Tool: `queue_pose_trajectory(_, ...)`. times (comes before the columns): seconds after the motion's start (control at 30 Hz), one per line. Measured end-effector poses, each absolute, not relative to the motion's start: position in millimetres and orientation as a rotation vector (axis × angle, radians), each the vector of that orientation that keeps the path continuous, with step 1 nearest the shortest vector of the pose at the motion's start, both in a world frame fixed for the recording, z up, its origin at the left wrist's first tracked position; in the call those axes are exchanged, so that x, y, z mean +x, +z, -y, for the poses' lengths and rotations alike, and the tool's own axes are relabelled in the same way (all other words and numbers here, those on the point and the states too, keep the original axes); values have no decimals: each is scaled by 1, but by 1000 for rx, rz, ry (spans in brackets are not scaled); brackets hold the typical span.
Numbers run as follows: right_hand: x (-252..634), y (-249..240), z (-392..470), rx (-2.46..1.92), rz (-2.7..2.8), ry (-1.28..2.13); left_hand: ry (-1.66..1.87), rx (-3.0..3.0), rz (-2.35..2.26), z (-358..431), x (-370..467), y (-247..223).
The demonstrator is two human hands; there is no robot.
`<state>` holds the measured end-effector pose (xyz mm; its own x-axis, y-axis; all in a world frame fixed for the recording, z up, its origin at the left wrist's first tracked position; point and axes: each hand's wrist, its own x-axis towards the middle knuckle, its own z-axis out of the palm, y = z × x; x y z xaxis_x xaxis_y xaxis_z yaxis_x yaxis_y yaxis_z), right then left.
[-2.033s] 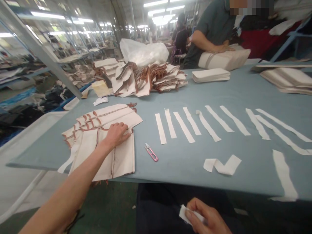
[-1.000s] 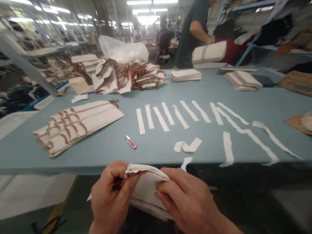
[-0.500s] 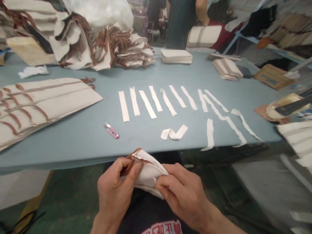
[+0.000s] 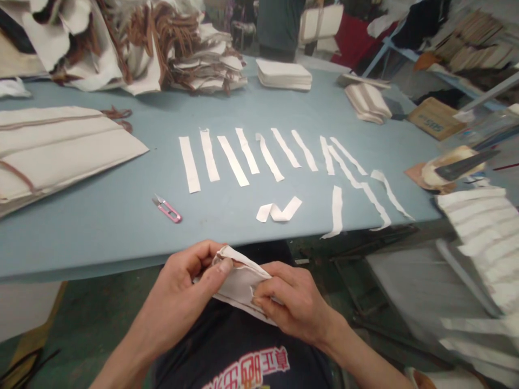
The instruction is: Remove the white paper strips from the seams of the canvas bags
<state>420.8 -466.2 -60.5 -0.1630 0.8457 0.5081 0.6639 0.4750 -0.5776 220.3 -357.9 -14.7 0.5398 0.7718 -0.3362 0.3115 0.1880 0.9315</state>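
Note:
A folded cream fabric piece with a brown edge is held over my lap, just off the table's near edge. My left hand pinches its upper left corner, thumb on top. On the other side my right hand grips the fabric between thumb and bent fingers; a small white tip sticks out by that thumb. Beyond my hands, pink thread snips lie on the blue-green table. Farther right rests a twisted white strip, with a row of cut white strips behind it.
Layered cream fabric covers the table's left side. Behind it rises a heap of cream and brown pieces. Folded stacks stand at the back, near a person. At right are a cardboard box and more fabric pieces.
The view has shifted, so the table's things sit farther left and higher. My left thumb has moved onto the fabric's corner, and the brown part there shows less. The right hand keeps its grip.

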Motion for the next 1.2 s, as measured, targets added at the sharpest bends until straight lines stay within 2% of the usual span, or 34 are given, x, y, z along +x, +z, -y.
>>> queue_pose_trajectory(0.37, 411, -68, 472, -1287, 1938, 186, 535, 1521, -1129, 365, 220, -21)
queue_pose_trajectory(0.5, 414, -59, 477, -1288, 1839, 370, 549, 1397, -1093, 364, 210, -30)
queue_pose_trajectory(0.7, 419, -10, 473, -1267, 1635, 424, 563, 1343, -1050, 371, 214, -31)
queue_pose_trajectory(0.83, 402, 14, 462, -1310, 1460, 928, 593, 1321, -1034, 381, 227, -26)
queue_pose_trajectory(0.9, 396, 15, 456, -1397, 1401, 1065, 646, 1312, -1015, 385, 231, -24)
queue_pose_trajectory(1.2, 399, 1, 448, -1792, 1386, 1048, 680, 1360, -999, 396, 219, -34)
